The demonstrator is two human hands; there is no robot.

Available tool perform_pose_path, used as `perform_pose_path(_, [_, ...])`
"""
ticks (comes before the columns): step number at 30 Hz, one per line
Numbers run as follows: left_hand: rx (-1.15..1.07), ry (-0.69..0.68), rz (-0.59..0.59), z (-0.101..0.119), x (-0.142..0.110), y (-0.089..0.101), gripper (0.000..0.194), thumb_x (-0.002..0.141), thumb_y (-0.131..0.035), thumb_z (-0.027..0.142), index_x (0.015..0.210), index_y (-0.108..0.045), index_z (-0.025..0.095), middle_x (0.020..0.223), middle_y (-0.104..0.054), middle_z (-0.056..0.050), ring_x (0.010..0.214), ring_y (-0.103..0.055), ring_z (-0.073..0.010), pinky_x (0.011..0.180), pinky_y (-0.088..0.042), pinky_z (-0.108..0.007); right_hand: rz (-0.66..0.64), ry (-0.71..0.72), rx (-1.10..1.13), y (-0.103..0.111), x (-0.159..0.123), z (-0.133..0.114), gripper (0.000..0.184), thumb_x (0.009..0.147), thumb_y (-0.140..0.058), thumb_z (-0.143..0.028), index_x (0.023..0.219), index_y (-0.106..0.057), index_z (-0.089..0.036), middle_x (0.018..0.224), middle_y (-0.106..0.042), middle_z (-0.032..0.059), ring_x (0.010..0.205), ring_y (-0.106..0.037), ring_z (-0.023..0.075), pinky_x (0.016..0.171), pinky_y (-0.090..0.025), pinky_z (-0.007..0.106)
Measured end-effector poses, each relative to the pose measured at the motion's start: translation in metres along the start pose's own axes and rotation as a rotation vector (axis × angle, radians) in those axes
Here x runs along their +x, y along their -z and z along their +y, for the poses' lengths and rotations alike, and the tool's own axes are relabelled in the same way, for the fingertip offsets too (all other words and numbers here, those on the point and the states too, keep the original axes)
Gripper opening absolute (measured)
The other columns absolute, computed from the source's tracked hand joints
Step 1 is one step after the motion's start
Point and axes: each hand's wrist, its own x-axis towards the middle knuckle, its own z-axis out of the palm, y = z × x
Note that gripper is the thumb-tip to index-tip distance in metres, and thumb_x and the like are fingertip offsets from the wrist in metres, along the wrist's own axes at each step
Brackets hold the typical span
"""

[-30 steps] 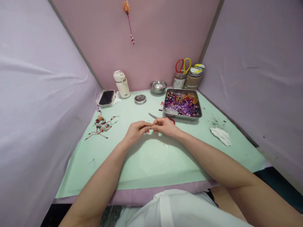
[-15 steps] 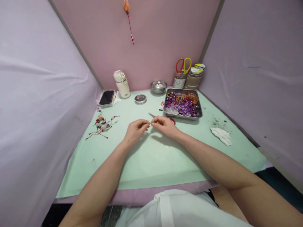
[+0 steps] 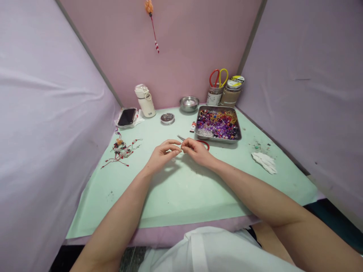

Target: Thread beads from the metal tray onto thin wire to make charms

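Observation:
My left hand [image 3: 162,155] is held over the table, its index finger raised off the thumb while the thumb stays close against the other fingers. Close beside it, my right hand [image 3: 196,152] pinches with thumb and index finger. The fingertips of both hands nearly meet. A fine pale strand shows faintly below them, too thin to name. What sits in either pinch is too small to make out. Scissors with red handles [image 3: 204,144] lie partly hidden behind my right hand, blades pointing left.
A metal tray [image 3: 218,140] holds many beads and cords. Beaded strings [image 3: 121,150] lie left. Behind stand a white bottle [image 3: 146,102], a phone [image 3: 127,117], a round container [image 3: 167,118], a metal bowl [image 3: 189,104] and jars [image 3: 214,99]. A white cloth [image 3: 264,163] lies right.
My left index finger has lifted away from the thumb. My right hand stays pinched in nearly the same place. The whole view has shifted slightly.

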Motion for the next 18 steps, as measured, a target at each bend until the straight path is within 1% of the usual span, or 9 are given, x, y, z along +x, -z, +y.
perform_pose_path(1, [-0.031, 0.005, -0.009, 0.001, -0.001, 0.000, 0.016, 0.077, -0.064, 0.033, 0.079, -0.071, 0.019, 0.112, -0.063, -0.010, 0.100, -0.058, -0.0206, 0.075, -0.048, -0.030, 0.004, -0.004, -0.012, 0.000, 0.000, 0.001, 0.013, 0.088, -0.049, -0.030, 0.082, -0.053, -0.020, 0.074, -0.055, -0.0007, 0.067, -0.049, 0.0136, 0.063, -0.037, 0.026])
perform_pose_path(3, [-0.081, 0.008, -0.014, 0.003, -0.001, 0.001, 0.014, 0.076, -0.066, 0.032, 0.079, -0.072, 0.020, 0.107, -0.067, -0.009, 0.099, -0.059, -0.0204, 0.080, -0.047, -0.032, 0.001, -0.009, -0.037, 0.000, 0.001, 0.003, 0.014, 0.088, -0.049, -0.031, 0.082, -0.054, -0.020, 0.074, -0.055, -0.0004, 0.067, -0.050, 0.0142, 0.063, -0.037, 0.026])
perform_pose_path(7, [-0.111, 0.018, 0.037, 0.003, -0.001, 0.000, 0.013, 0.075, -0.067, 0.031, 0.077, -0.072, 0.020, 0.092, -0.070, -0.005, 0.090, -0.061, -0.0183, 0.081, -0.046, -0.031, 0.002, 0.022, -0.137, -0.002, 0.001, 0.008, 0.011, 0.087, -0.050, -0.027, 0.081, -0.055, -0.019, 0.074, -0.057, 0.0010, 0.070, -0.051, 0.0157, 0.065, -0.037, 0.028])
perform_pose_path(11, [-0.083, 0.112, 0.153, -0.002, 0.002, 0.000, 0.019, 0.071, -0.069, 0.036, 0.078, -0.072, 0.019, 0.086, -0.071, -0.006, 0.082, -0.060, -0.0180, 0.073, -0.046, -0.030, 0.087, 0.111, -0.311, -0.003, 0.000, 0.009, 0.006, 0.084, -0.052, -0.021, 0.085, -0.058, -0.019, 0.086, -0.058, 0.0043, 0.079, -0.052, 0.0172, 0.074, -0.037, 0.031])
perform_pose_path(13, [-0.096, 0.180, 0.195, -0.007, 0.004, 0.001, 0.023, 0.068, -0.070, 0.039, 0.079, -0.073, 0.019, 0.085, -0.071, -0.007, 0.079, -0.060, -0.0175, 0.067, -0.045, -0.028, 0.128, 0.128, -0.361, -0.003, -0.002, 0.008, 0.008, 0.084, -0.054, -0.020, 0.090, -0.059, -0.020, 0.093, -0.057, 0.0050, 0.084, -0.053, 0.0178, 0.078, -0.036, 0.032])
perform_pose_path(15, [-0.124, 0.243, 0.211, -0.013, 0.006, 0.001, 0.026, 0.066, -0.071, 0.041, 0.081, -0.073, 0.019, 0.086, -0.072, -0.007, 0.077, -0.059, -0.0165, 0.062, -0.044, -0.026, 0.170, 0.150, -0.386, -0.003, -0.003, 0.004, 0.009, 0.083, -0.054, -0.019, 0.092, -0.058, -0.020, 0.097, -0.056, 0.0050, 0.086, -0.053, 0.0179, 0.081, -0.036, 0.033])
perform_pose_path(18, [-0.169, 0.328, 0.207, -0.018, 0.007, 0.001, 0.028, 0.065, -0.072, 0.041, 0.081, -0.073, 0.018, 0.081, -0.070, -0.006, 0.069, -0.057, -0.0134, 0.057, -0.042, -0.023, 0.213, 0.244, -0.405, -0.005, -0.006, 0.000, 0.008, 0.084, -0.054, -0.019, 0.090, -0.058, -0.020, 0.097, -0.056, 0.0052, 0.093, -0.054, 0.0192, 0.086, -0.034, 0.035])
